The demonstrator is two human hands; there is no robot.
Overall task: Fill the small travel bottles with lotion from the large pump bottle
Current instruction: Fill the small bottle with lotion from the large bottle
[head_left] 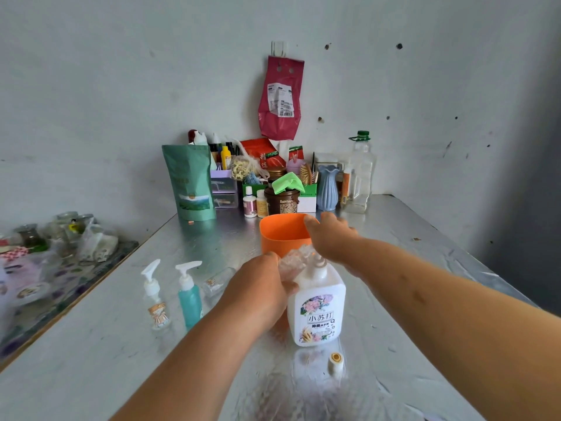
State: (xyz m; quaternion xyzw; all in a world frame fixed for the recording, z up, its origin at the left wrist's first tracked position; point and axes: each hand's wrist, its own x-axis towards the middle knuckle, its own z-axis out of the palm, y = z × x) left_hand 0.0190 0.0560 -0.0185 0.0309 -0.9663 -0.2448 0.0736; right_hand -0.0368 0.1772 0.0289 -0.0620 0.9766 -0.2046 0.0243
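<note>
The large white lotion bottle (317, 305) stands upright on the silver table, its neck bare with no pump head on it. My left hand (261, 287) grips its left shoulder, and crumpled clear plastic wrap (294, 260) bunches up beside the neck. My right hand (331, 235) reaches past the bottle, fingers spread, its thumb at the rim of an orange cup (280, 235); it holds nothing that I can see. To the left stand a clear travel bottle (155, 302) and a teal travel bottle (189, 297), both with white pumps. A third clear bottle (217, 281) lies on its side.
A small white cap piece (336, 363) lies near the table's front, right of centre. Jars, a green pouch (190, 183), a blue vase (328, 188) and a tall clear bottle (361, 174) crowd the back against the wall. A cluttered side table (91, 268) adjoins on the left.
</note>
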